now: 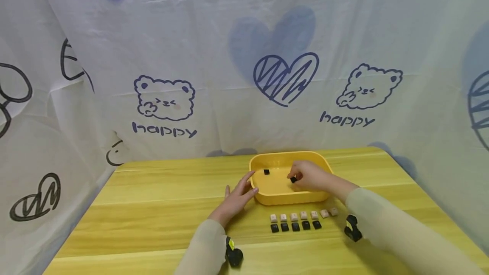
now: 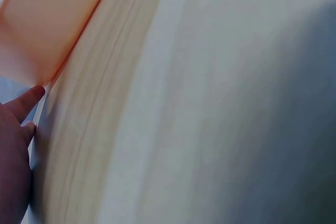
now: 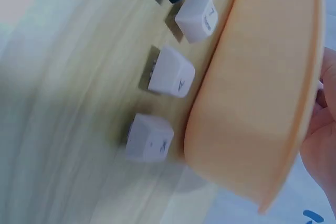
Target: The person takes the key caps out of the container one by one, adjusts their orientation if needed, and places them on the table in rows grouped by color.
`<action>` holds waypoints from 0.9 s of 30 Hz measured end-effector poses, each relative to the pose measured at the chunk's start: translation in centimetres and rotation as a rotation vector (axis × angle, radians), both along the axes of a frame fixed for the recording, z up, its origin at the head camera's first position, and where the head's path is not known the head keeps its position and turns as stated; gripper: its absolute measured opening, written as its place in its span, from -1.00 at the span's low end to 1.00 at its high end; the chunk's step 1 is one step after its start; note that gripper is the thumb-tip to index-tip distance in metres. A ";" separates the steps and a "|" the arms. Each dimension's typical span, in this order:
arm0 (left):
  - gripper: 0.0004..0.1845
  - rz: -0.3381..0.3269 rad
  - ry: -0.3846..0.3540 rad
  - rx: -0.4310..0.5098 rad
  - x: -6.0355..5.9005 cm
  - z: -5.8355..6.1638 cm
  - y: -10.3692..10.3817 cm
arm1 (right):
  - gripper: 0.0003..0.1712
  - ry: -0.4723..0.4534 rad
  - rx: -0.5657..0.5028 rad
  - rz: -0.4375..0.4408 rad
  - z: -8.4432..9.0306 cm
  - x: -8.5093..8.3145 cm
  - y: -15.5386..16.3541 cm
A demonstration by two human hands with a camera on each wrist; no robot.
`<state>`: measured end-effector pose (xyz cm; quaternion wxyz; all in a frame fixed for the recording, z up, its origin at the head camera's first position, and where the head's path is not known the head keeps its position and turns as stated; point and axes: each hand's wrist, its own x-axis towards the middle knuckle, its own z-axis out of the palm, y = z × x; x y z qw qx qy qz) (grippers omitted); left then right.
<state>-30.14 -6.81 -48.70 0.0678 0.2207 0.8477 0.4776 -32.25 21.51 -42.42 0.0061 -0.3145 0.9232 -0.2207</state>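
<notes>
Inside the yellow tray, my right hand pinches a black keycap between thumb and fingers. Another black keycap lies at the tray's left part. My left hand touches the tray's left side with its fingers fairly straight. In front of the tray runs a row of white keycaps, and nearer to me a row of black keycaps. The right wrist view shows printed white keycaps beside the tray wall; there the tray's rim partly hides the right hand.
Everything stands on a yellow wood-grain table. Behind it hangs a pale cloth printed with hearts and bears, and more cloth hangs at both sides. A dark wrist device sits at the left cuff, another wrist device at the right.
</notes>
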 end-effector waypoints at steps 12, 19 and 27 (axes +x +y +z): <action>-0.36 -0.013 -0.006 0.010 -0.1 -0.2 0.3 | -0.74 0.034 -0.154 -0.003 1.8 4.4 3.1; -0.34 -0.010 -0.005 0.014 -0.1 -0.1 0.1 | -0.75 0.005 -0.202 -0.032 1.8 6.6 4.6; -0.32 -0.006 -0.003 0.017 0.0 0.0 0.0 | -0.74 -0.097 -0.252 -0.082 1.0 8.6 6.2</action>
